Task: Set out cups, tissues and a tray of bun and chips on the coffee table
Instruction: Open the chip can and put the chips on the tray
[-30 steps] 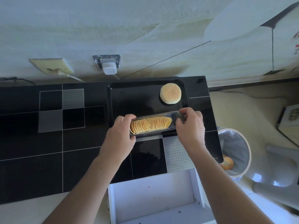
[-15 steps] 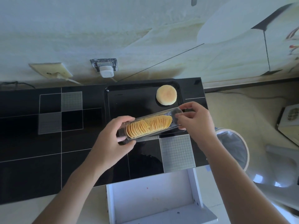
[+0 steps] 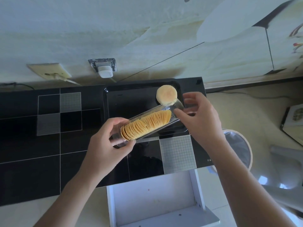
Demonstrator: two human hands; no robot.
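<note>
Two hands hold one clear sleeve of chips (image 3: 147, 125) above the near edge of the black tray (image 3: 131, 102), which sits on the dark tiled table (image 3: 49, 145). The left hand (image 3: 106, 145) grasps the sleeve's near, lower end, fingers curled around it from below and the side. The right hand (image 3: 198, 118) pinches the far, raised end with thumb and fingertips. The sleeve's long axis runs on a slant, from the left hand up and away to the right hand, so it lies tilted across the tray's front right part rather than square with the tray's edges. The chips are stacked on edge inside and are bunched toward the left hand's end, leaving the far end of the sleeve see-through and apparently unfilled.

The bun (image 3: 166, 94) rests on the tray at its far right corner, just beyond the sleeve's raised end and the right hand's fingertips; that end overlaps the bun's near edge in the head view, and I cannot tell whether they touch. Setting the sleeve down probably calls for lowering the right end while keeping it short of the bun.

Whether the far end is open or capped is hard to make out. No cups or tissues appear in view.
</note>
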